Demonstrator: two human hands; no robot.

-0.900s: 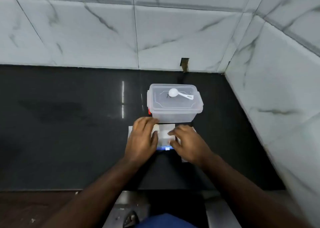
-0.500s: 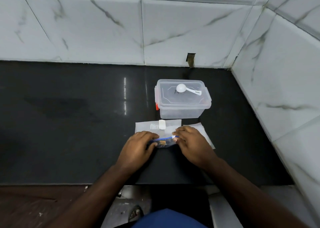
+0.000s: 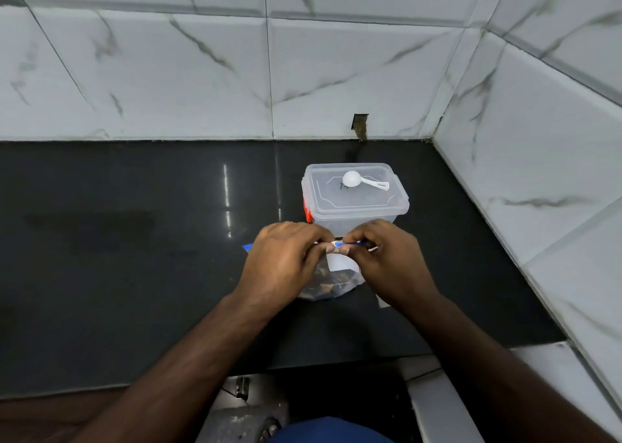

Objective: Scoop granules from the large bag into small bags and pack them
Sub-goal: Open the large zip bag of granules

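A small clear zip bag (image 3: 331, 282) with brown granules in its bottom hangs upright over the black counter. My left hand (image 3: 282, 264) and my right hand (image 3: 387, 261) both pinch its blue zip strip at the top, one on each side. A white label shows on the bag's front. Just behind stands a clear lidded plastic box (image 3: 355, 203) with an orange latch. A white plastic scoop (image 3: 360, 180) lies on its lid. The large bag is not visible.
The black counter (image 3: 134, 257) runs left, bounded by marble-tiled walls at the back and right. A blue corner of flat packaging (image 3: 247, 247) peeks out beside my left hand. The counter's front edge is close to my body.
Both hands have lifted the small bag off the flat bags on the counter and now hold it upright by its zip strip, nearer the box.
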